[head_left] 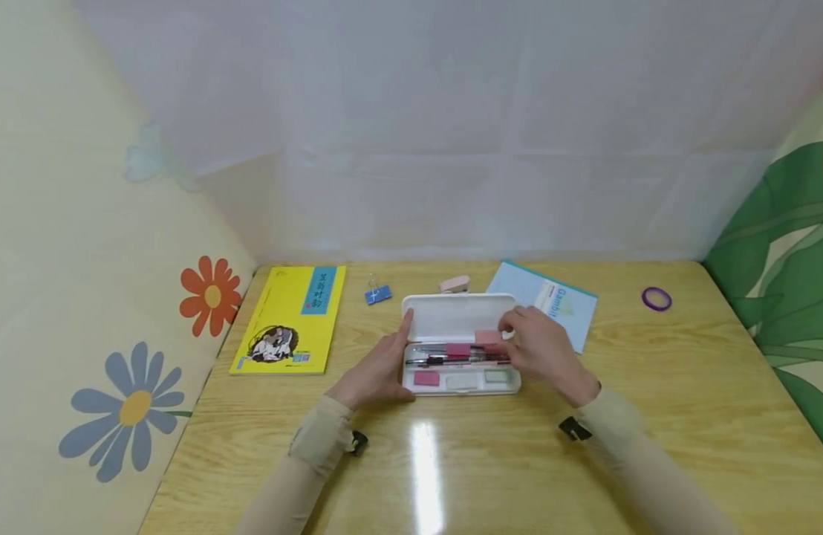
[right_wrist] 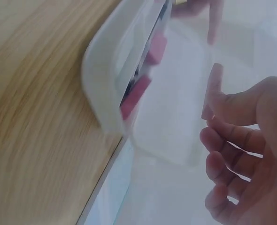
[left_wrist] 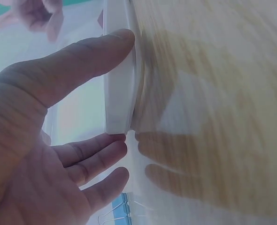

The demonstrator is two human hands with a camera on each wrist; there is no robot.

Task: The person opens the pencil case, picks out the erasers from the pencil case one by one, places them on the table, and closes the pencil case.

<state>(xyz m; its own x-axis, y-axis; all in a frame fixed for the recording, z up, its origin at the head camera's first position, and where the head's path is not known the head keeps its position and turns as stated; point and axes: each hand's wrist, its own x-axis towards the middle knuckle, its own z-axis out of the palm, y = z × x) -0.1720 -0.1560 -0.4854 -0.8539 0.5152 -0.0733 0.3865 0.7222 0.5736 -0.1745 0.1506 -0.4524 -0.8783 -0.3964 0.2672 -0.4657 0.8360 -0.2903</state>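
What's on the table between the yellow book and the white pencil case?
A blue binder clip lies between the yellow book and the pencil case, in the head view.

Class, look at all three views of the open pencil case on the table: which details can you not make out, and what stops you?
- Right hand, head view: it covers the right end of the pencil case.
- Pink eraser, right wrist view: motion blur hides its edges.
- Yellow book, head view: cover text too small to read.
- Blue binder clip, left wrist view: cut off by the bottom edge.
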